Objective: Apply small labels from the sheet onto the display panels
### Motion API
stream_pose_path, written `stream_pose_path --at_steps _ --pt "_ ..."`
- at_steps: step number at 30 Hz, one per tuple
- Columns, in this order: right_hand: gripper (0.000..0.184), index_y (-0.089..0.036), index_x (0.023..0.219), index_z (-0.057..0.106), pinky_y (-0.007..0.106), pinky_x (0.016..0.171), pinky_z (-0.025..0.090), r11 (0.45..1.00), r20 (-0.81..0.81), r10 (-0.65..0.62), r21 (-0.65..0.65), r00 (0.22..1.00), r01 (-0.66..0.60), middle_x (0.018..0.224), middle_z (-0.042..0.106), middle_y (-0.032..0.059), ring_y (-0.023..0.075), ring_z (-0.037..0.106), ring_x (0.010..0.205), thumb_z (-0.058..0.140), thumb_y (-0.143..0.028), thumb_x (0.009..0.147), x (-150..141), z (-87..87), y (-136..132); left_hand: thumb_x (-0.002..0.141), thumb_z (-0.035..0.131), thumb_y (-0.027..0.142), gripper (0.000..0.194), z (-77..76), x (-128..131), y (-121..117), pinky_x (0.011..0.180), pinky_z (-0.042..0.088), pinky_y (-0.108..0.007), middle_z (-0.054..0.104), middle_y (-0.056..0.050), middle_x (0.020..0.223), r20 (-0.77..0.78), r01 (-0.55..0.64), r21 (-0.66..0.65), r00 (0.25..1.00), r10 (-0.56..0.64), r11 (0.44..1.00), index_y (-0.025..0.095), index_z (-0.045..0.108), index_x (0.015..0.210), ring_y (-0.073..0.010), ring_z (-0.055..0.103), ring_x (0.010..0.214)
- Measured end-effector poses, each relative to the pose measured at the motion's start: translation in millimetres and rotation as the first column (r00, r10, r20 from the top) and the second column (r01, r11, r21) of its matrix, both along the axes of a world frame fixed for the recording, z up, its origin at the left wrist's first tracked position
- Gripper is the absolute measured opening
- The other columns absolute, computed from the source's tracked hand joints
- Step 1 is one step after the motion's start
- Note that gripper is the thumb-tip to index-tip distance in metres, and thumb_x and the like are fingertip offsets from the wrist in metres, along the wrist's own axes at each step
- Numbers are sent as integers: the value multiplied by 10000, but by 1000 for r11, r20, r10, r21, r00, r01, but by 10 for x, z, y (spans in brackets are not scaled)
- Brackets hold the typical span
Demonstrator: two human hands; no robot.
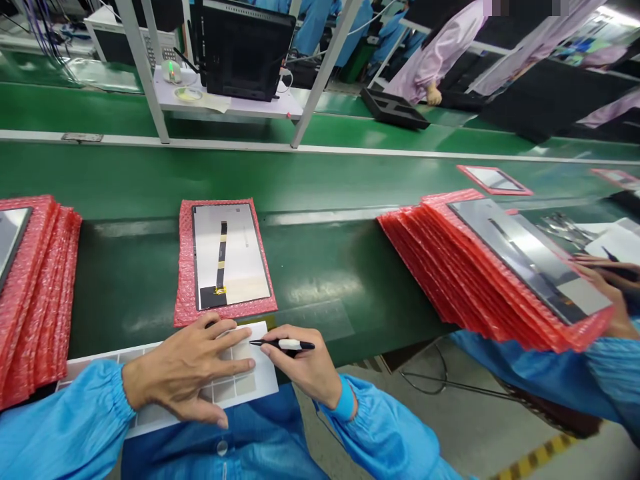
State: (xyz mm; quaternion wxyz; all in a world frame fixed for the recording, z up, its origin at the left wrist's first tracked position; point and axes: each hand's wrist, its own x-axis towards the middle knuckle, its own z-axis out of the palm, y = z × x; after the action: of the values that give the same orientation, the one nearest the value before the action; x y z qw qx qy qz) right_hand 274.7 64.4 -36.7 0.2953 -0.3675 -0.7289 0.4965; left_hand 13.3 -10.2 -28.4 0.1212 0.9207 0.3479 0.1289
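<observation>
My left hand lies with fingers spread on a white sheet marked off in pale grey rectangles. The sheet overhangs the near table edge above my lap. My right hand pinches black tweezers with a white middle part, their tip over the sheet beside my left fingertips. Just beyond my hands lies a display panel, its silvery back facing up, on a pink bubble-wrap bag. A dark flex cable with yellowish bands runs up the panel's middle.
Red bubble-wrap bags are stacked at left and right, each stack topped by a panel. A co-worker's hand is at the right stack's far side. A monitor stands on a shelf behind the green table.
</observation>
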Motion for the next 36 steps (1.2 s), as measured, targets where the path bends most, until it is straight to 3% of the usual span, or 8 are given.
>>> stream_pose_path --at_steps 19,24,29,33,36 --pt "35 -210 880 810 266 608 550 997 -15 14 71 1000 -13 774 804 36 185 732 638 788 -188 863 -3 36 -12 889 556 803 818 -14 -4 5 1030 396 -553 492 -174 1574 -13 3 -14 1000 -3 1000 307 504 1537 -401 595 1207" --pt "35 -213 845 794 315 639 588 987 -105 101 133 989 -87 773 810 69 220 752 660 791 -212 880 49 185 48 829 650 795 859 -18 1 7 1043 410 -529 525 -166 1545 25 0 17 1000 -1 1000 286 536 1513 -388 596 1204" --pt "106 -221 817 791 325 596 575 996 -71 2 90 997 4 759 802 76 232 736 647 814 -313 865 51 384 324 827 657 784 819 7 31 13 989 482 -525 645 -184 1361 94 4 71 996 -10 997 236 601 1433 -370 636 1137" --pt "193 -199 789 782 292 528 515 994 -44 -86 58 995 88 702 758 59 192 665 581 852 -376 823 -130 440 650 950 643 546 524 89 -17 44 877 559 -488 741 -209 1132 237 -32 267 971 -33 963 91 689 1205 -330 689 1001" --pt "229 -188 768 759 272 495 485 998 -95 -44 -38 994 41 644 709 30 161 616 533 875 -385 787 -353 409 866 956 653 223 187 107 -149 109 874 584 -461 772 -155 1029 322 -300 317 927 195 900 108 702 1094 -292 703 974"
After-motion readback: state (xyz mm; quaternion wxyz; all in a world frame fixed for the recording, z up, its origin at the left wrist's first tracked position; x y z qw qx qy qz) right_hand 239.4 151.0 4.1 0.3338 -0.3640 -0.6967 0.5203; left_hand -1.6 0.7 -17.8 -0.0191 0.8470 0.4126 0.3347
